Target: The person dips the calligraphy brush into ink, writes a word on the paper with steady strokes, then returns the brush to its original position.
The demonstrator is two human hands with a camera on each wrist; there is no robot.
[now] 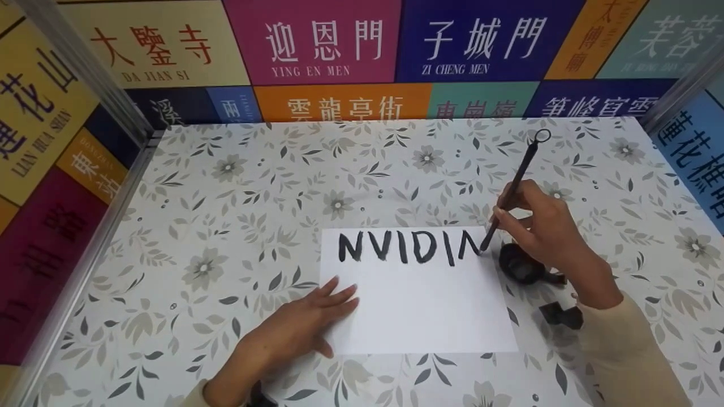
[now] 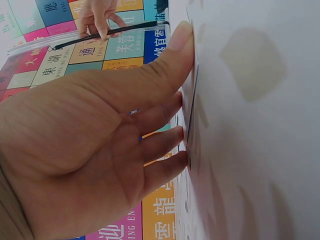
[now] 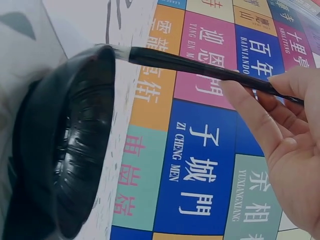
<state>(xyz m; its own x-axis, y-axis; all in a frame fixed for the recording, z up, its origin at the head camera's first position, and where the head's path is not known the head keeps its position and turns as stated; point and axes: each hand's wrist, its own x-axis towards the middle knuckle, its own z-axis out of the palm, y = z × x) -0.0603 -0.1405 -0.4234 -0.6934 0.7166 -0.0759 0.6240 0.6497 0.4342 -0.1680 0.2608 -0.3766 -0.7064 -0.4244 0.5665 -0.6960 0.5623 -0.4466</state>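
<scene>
My right hand (image 1: pixel 543 226) pinches a dark calligraphy brush (image 1: pixel 517 178) with a loop at its top end. The brush slants, its tip at the last stroke near the upper right edge of a white sheet of paper (image 1: pixel 418 311). Black letters (image 1: pixel 387 247) across the top of the sheet read "NVIDI" and a partly formed letter. My left hand (image 1: pixel 300 322) rests with spread fingers at the paper's left edge. In the left wrist view its thumb (image 2: pixel 165 60) and fingertips touch the surface. Just under my right hand stands a black ink dish (image 3: pixel 65 145).
A small black object (image 1: pixel 560 315), perhaps a brush rest, lies near my right sleeve (image 1: pixel 628 345). The table (image 1: pixel 141 237) has a floral cover. Panels with printed Chinese characters (image 1: pixel 317 42) stand along the back and sides. Another dark object (image 1: pixel 260 395) shows partly beside my left wrist.
</scene>
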